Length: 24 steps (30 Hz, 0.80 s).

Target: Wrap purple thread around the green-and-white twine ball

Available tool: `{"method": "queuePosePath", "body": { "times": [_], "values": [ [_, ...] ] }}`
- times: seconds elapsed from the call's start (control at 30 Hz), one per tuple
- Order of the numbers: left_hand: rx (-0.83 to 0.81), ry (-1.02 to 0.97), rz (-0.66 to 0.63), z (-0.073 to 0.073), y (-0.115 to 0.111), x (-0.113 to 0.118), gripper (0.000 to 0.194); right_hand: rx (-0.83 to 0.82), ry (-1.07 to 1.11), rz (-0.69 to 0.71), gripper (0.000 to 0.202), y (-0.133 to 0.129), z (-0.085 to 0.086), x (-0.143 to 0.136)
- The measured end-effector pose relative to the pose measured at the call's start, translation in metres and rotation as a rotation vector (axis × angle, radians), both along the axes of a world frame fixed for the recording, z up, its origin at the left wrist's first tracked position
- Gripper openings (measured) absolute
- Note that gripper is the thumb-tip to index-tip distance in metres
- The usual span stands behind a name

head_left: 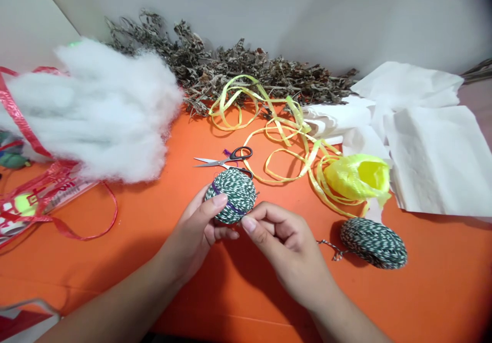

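A round coil of green-and-white cord (235, 186), crossed by a purple strand, is held upright above the orange table (215, 291). My left hand (203, 217) grips it from the left, thumb on its face and fingers behind. At its lower right edge, my right hand (279, 235) has thumb and forefinger pinched together; whatever lies between them is too small to make out. Scissors (230, 159) with dark handles lie just behind the coil, near a bit of purple thread. To the right rests a second green-and-white cord piece (373, 243), oval, with a loose tail.
White stuffing (111, 112) fills the back left, beside a red-strapped bag (34, 204). Dried plants (238, 71) line the wall. Loops of yellow ribbon (277, 163) lead to a yellow roll (357, 179). White sheets (438, 158) lie at the right.
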<state>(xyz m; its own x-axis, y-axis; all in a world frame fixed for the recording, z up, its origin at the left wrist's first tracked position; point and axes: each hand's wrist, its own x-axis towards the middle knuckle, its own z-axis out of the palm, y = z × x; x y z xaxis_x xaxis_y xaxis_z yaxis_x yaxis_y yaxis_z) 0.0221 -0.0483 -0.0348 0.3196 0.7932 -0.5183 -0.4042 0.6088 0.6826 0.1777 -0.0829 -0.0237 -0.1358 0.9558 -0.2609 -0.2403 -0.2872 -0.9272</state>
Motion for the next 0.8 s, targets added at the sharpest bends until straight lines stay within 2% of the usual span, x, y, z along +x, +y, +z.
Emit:
{"method": "queuePosePath", "body": {
  "times": [0.23, 0.47, 0.67, 0.8],
  "values": [
    [0.011, 0.000, -0.011, 0.0007, 0.0004, 0.0007, 0.032, -0.014, -0.008, 0.014, 0.027, 0.0005, 0.0003, 0.0001],
    [0.112, 0.032, -0.097, -0.0009, 0.0000, -0.0001, 0.038, -0.031, -0.016, 0.030, 0.028, 0.0018, 0.0040, 0.0009],
    [0.109, 0.121, -0.011, 0.0051, 0.0008, 0.0076, 0.051, -0.105, -0.109, 0.038, 0.030, 0.0025, 0.0064, 0.0037],
    [0.109, 0.135, -0.032, 0.0066, 0.0002, 0.0083, 0.051, -0.114, -0.113, 0.063, 0.031, 0.0038, 0.0089, 0.0042]
  ]
}}
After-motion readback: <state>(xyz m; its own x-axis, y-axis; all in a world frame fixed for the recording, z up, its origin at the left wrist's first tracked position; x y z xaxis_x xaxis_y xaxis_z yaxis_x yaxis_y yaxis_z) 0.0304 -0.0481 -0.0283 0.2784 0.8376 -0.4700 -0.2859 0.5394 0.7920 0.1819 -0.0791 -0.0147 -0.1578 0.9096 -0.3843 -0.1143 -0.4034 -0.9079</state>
